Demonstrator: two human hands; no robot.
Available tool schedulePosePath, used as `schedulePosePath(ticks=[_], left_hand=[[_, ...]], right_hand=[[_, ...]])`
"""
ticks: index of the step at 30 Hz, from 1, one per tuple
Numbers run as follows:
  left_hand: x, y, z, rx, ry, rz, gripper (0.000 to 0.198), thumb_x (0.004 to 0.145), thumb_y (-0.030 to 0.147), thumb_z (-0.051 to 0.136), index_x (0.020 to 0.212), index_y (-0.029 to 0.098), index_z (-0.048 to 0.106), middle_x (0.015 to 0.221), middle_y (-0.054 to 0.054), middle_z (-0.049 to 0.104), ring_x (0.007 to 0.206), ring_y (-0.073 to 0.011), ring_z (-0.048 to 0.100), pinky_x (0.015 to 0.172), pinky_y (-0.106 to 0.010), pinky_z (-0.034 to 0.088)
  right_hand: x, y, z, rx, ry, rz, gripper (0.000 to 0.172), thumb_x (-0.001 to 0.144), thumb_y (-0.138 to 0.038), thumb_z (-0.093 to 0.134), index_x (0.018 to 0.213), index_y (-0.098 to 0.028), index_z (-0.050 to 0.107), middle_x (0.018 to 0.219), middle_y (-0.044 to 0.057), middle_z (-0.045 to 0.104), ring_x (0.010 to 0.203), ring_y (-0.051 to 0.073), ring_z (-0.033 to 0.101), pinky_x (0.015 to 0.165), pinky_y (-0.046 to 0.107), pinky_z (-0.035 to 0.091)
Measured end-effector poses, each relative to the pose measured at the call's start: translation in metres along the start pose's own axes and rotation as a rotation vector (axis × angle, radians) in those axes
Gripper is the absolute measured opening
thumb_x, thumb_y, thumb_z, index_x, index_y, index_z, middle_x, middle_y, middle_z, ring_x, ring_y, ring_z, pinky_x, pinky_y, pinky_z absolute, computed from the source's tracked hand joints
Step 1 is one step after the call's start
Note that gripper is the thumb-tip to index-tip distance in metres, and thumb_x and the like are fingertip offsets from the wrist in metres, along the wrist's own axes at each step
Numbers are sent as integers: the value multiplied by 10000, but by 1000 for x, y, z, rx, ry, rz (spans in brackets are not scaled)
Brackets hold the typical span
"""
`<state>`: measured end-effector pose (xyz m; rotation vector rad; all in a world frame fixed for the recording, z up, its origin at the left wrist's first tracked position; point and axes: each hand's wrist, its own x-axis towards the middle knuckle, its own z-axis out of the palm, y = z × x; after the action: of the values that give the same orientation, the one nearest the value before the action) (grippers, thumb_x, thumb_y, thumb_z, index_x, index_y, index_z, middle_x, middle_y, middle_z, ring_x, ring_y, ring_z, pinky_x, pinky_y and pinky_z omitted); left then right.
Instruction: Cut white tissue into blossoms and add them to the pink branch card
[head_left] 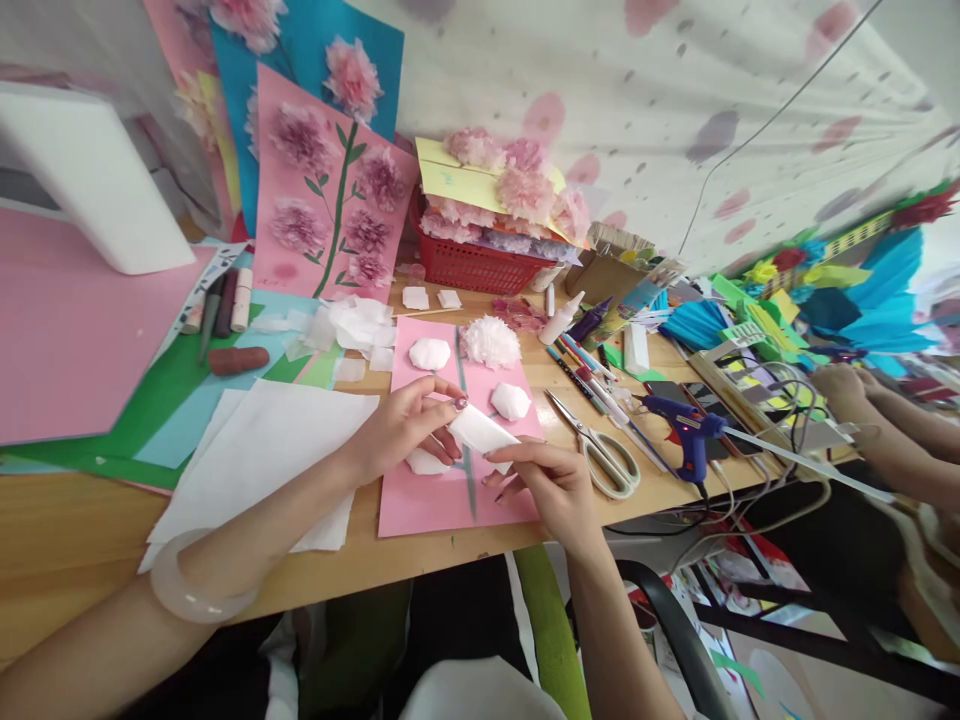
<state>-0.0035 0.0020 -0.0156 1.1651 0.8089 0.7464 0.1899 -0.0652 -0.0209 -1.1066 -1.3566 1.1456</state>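
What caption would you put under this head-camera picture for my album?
The left hand and right hand pinch a folded white tissue over a pink card with white paper flowers.

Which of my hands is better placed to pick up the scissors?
Probably the right hand: the scissors lie just beside it, while the left hand pinches the folded tissue paper farther off.

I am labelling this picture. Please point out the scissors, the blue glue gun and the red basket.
scissors (587, 432), head view, pivot.
blue glue gun (688, 424), head view, body.
red basket (472, 266), head view, front wall.
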Motion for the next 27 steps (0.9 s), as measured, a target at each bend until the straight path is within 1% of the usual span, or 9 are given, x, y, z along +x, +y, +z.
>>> schedulePosePath(ticks=[4, 9, 13, 16, 19, 21, 24, 25, 27], left_hand=[[-2, 2, 2, 43, 3, 11, 341, 769, 343, 671, 1019, 165, 522, 630, -2, 678, 580, -161, 671, 568, -274, 558], [-3, 3, 4, 55, 1, 30, 328, 776, 325, 666, 1015, 165, 508, 602, 10, 683, 542, -141, 654, 553, -255, 544], [-4, 3, 4, 52, 3, 31, 323, 769, 305, 671, 1007, 162, 507, 596, 7, 687, 533, -137, 651, 546, -252, 543], [-4, 2, 4, 51, 4, 48, 307, 771, 284, 664, 1006, 164, 505, 588, 3, 688, 529, -139, 653, 549, -256, 546], [-4, 1, 3, 47, 9, 71, 299, 766, 283, 670, 988, 170, 505, 580, 3, 689, 524, -142, 654, 544, -254, 542], [-3, 2, 3, 38, 34, 87, 297, 754, 283, 681, 967, 173, 504, 573, 5, 688, 507, -142, 649, 525, -249, 535], [-3, 4, 3, 33, 100, 129, 318, 737, 290, 697, 958, 175, 499, 560, 13, 681, 478, -141, 634, 499, -244, 521], [-3, 4, 3, 41, 114, 147, 328, 736, 297, 699, 963, 176, 496, 559, 16, 680, 477, -140, 632, 499, -244, 520], [-4, 5, 5, 68, 133, 180, 337, 742, 312, 695, 975, 181, 489, 561, 21, 678, 482, -136, 627, 506, -242, 521]], right_hand=[[-2, -1, -1, 5, 15, 27, 274, 835, -125, 509, 820, -217, 767, 639, 6, 684, 529, 112, 668, 474, 186, 565], [-3, -2, -1, 37, 22, 84, 232, 821, -166, 529, 811, -196, 760, 517, -11, 649, 430, 97, 619, 453, 186, 540], [-1, -3, 1, 60, 49, 108, 192, 795, -217, 563, 785, -177, 751, 493, -16, 615, 385, 96, 580, 397, 194, 504], [-1, -2, 1, 42, 54, 126, 192, 799, -241, 569, 792, -176, 749, 492, -15, 603, 386, 101, 571, 400, 210, 500], [-1, -4, -4, 66, 2, 142, 192, 819, -258, 576, 802, -175, 749, 515, -2, 615, 433, 110, 595, 439, 220, 518], [0, -5, -7, 129, 29, 137, 180, 809, -258, 611, 927, -192, 730, 582, -2, 644, 456, 109, 604, 436, 210, 513], [3, -3, -8, 264, 133, 157, 376, 805, -362, 626, 1159, -234, 617, 744, 8, 686, 469, 113, 614, 374, 194, 480], [4, -1, -7, 284, 132, 186, 412, 811, -422, 608, 1173, -226, 599, 788, 23, 695, 469, 118, 620, 353, 192, 466], [4, 3, -2, 255, 57, 268, 430, 810, -495, 592, 1099, -178, 626, 825, 61, 712, 449, 120, 619, 335, 186, 451]])
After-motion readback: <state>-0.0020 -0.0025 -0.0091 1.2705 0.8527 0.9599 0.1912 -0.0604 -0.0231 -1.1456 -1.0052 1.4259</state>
